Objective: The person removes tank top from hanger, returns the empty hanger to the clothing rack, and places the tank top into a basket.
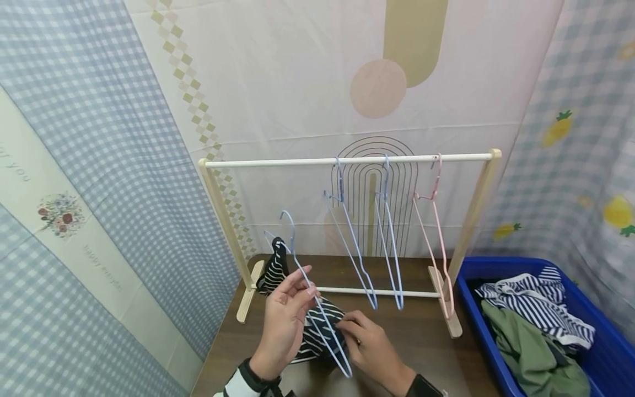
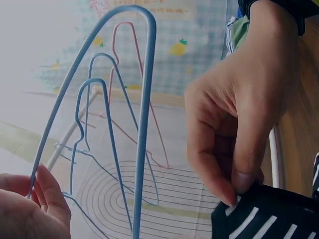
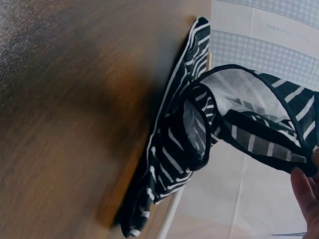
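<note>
A light-blue wire hanger (image 1: 292, 234) is pinched near its middle between the thumb and fingers of my left hand (image 1: 285, 320). Black cloth with white stripes, a garment (image 1: 273, 270), bunches up behind that hand, its upper end against the hanger's far arm; whether the arm runs inside it I cannot tell. My right hand (image 1: 372, 347) pinches the garment's dark edge beside the hanger's near end. From the right wrist, the garment's edge (image 3: 239, 67) loops into a wide opening with a pale inside, while the rest (image 3: 174, 164) lies on the table.
A wooden rack with a white rail (image 1: 278, 162) stands behind my hands. Two blue hangers (image 1: 367, 275) and a pink hanger (image 1: 441, 237) hang from it. At right, a blue basket (image 1: 496, 353) holds a striped garment (image 1: 526, 303) and green cloth (image 1: 526, 353). Patterned curtains surround the brown table (image 1: 228, 342).
</note>
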Available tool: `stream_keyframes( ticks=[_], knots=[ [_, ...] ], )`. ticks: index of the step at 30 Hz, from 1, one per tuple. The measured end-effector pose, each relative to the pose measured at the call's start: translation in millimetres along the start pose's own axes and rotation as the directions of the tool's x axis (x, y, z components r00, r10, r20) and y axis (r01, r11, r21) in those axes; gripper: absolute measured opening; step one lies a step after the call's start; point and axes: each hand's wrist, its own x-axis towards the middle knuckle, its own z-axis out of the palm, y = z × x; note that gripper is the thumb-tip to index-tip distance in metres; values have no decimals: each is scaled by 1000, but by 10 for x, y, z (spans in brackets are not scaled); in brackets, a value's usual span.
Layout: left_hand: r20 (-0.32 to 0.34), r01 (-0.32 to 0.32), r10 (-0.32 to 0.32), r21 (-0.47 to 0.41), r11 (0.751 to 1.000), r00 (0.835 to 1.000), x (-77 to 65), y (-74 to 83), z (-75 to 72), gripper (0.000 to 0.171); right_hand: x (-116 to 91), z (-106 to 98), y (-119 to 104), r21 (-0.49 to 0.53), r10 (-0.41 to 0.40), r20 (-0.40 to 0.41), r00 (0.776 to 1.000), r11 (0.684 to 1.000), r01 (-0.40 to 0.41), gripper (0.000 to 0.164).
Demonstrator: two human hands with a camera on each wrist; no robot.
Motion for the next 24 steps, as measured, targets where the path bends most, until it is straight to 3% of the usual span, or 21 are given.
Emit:
stream_keyframes(
  ticks=[13,20,24],
  knots=[
    [99,18,-24,58,998,995,-48,-8,-40,48,-57,75,40,27,37,-24,999,999,-37,12],
    [113,25,-32,56,998,993,-45,-14,-24,48,-57,61,45,14,23,-36,999,1000,-23,30],
    [113,39,-46,65,997,992,-51,2,-17,49,-53,52,43,8,35,-19,999,999,-35,29]
  ],
)
